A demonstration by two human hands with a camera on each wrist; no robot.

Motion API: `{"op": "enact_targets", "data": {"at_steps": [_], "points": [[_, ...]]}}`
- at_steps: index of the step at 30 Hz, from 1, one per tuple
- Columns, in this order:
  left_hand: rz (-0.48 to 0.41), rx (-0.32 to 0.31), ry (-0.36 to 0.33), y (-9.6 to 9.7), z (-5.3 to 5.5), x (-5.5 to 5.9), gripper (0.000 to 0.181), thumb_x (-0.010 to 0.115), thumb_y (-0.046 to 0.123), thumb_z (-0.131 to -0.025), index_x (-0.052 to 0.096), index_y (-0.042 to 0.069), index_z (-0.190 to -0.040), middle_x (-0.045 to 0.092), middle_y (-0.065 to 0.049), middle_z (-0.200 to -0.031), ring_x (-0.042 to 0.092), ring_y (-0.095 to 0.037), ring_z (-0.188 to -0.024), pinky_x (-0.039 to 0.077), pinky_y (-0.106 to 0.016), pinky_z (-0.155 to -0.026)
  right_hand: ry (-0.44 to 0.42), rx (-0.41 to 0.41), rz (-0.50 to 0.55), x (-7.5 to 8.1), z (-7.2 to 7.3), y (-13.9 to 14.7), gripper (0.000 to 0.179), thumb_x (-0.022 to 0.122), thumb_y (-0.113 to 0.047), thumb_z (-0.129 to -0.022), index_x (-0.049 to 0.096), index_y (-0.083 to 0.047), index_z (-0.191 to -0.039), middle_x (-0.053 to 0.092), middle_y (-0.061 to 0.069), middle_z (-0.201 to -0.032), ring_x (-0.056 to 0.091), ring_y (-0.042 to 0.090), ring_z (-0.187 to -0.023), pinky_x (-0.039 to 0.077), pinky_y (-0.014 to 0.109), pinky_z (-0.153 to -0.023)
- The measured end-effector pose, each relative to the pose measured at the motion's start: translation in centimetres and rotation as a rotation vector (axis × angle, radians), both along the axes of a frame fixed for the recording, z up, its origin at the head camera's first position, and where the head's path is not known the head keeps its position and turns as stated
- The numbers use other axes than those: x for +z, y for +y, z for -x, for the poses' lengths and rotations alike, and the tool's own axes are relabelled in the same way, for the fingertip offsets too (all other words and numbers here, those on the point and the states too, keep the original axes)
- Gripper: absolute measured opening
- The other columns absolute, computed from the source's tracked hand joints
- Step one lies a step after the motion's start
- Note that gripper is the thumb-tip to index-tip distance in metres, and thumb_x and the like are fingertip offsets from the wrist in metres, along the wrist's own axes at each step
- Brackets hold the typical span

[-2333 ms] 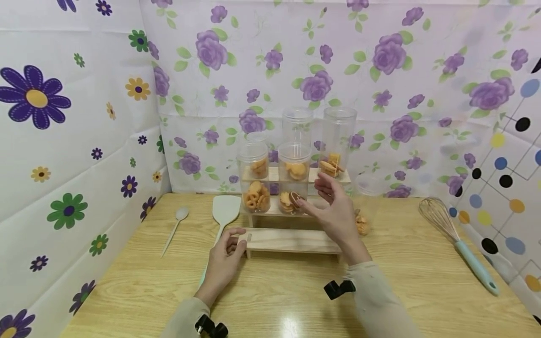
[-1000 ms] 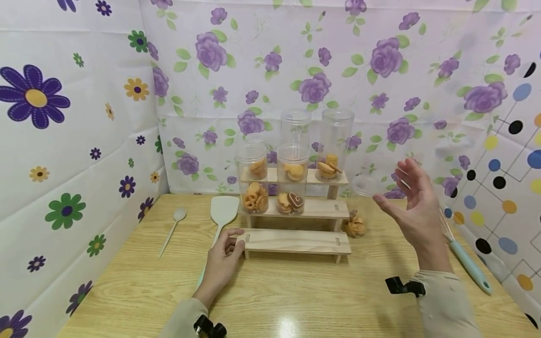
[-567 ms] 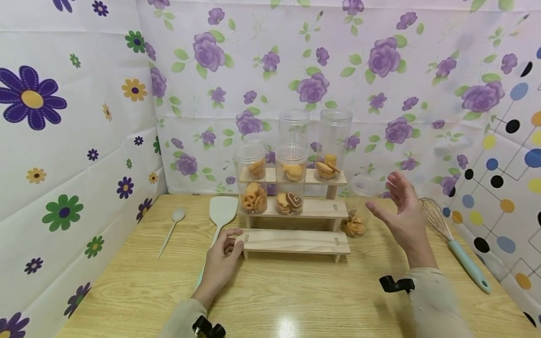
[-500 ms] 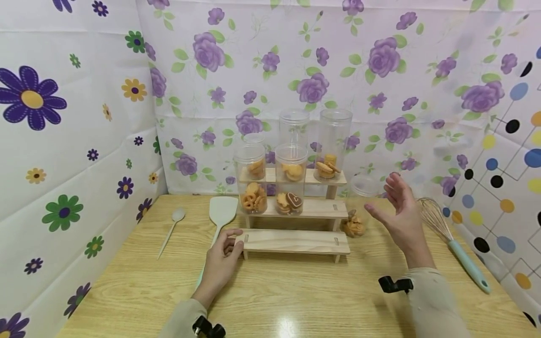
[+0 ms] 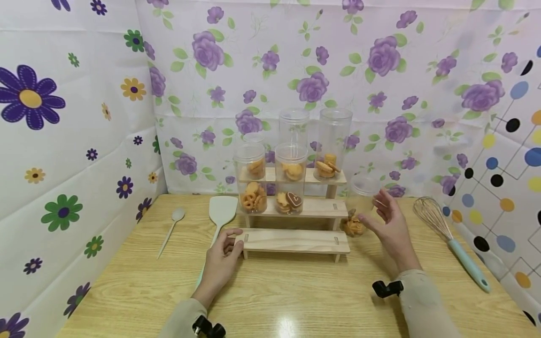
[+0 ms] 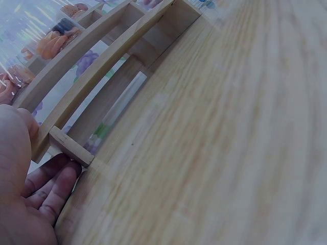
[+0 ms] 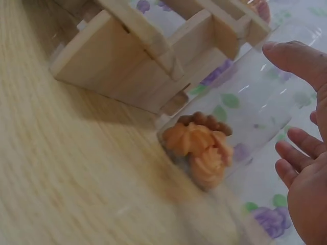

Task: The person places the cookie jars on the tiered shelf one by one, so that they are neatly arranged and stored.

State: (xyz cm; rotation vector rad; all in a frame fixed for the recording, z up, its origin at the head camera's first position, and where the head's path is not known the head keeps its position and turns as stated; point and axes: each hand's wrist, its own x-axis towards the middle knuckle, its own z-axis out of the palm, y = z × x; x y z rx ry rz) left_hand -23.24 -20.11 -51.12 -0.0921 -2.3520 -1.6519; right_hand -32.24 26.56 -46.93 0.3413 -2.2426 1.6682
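Observation:
A three-step wooden display stand (image 5: 296,240) is on the table. My left hand (image 5: 221,256) grips the left end of its lowest step; in the left wrist view the thumb is over the board and the curled fingers (image 6: 59,189) are at the leg. On the table right of the stand is an upright clear jar (image 5: 360,202) holding piped cookies (image 7: 202,145). Beside it my right hand (image 5: 393,230) is spread, thumb and fingers apart around the jar's right side; whether they touch it I cannot tell.
Several clear cookie jars stand on the upper steps, among them a jar of ring cookies (image 5: 253,197) and a jar with a heart cookie (image 5: 289,202). A spatula (image 5: 223,211) and a spoon (image 5: 178,215) lie left, a whisk (image 5: 458,251) right. Patterned cloths (image 5: 270,56) hang behind and at both sides.
My right hand has gone from in front of the jars on the stand out to the right, then back left to the jar on the table. The left hand has kept its place.

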Motion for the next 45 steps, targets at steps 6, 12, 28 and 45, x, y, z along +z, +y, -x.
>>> {"op": "enact_targets", "data": {"at_steps": [6, 12, 28, 45], "points": [[-0.001, 0.001, -0.002, 0.1, 0.0, 0.2, 0.03, 0.067, 0.022, -0.114, 0.067, 0.023, -0.144, 0.076, -0.006, -0.114, 0.072, -0.02, -0.101, 0.057, -0.025, -0.084, -0.059, 0.019, 0.036, -1.4, 0.3, -0.4, 0.098, 0.087, -0.021, -0.101, 0.026, -0.013, -0.177, 0.041, 0.017, -0.173, 0.04, 0.042, -0.158, 0.039, 0.029, -0.127], [-0.004, -0.001, 0.0, 0.2, 0.0, 0.4, 0.029, 0.067, 0.021, -0.114, 0.067, 0.023, -0.143, 0.076, -0.006, -0.115, 0.072, -0.021, -0.101, 0.057, -0.025, -0.084, -0.033, 0.01, 0.019, -2.5, 0.7, -0.7, 0.09, 0.086, -0.021, -0.102, 0.034, -0.012, -0.174, 0.048, 0.019, -0.168, 0.046, 0.045, -0.153, 0.043, 0.025, -0.122], [0.001, -0.001, 0.0, 0.2, 0.0, 0.3, 0.029, 0.067, 0.021, -0.114, 0.067, 0.023, -0.143, 0.076, -0.005, -0.114, 0.072, -0.021, -0.101, 0.058, -0.025, -0.084, 0.001, -0.013, 0.042, -3.9, 0.7, -1.3, 0.081, 0.085, -0.014, -0.101, 0.042, -0.014, -0.171, 0.055, 0.022, -0.161, 0.055, 0.034, -0.144, 0.045, 0.016, -0.113], [0.0, -0.001, -0.008, 0.1, -0.2, 0.3, 0.029, 0.067, 0.022, -0.114, 0.067, 0.024, -0.143, 0.076, -0.006, -0.114, 0.072, -0.021, -0.101, 0.057, -0.025, -0.084, -0.019, -0.023, 0.032, -4.0, 0.8, -1.2, 0.075, 0.086, -0.017, -0.101, 0.05, -0.004, -0.166, 0.059, 0.021, -0.159, 0.055, 0.04, -0.149, 0.047, 0.017, -0.114]]}}
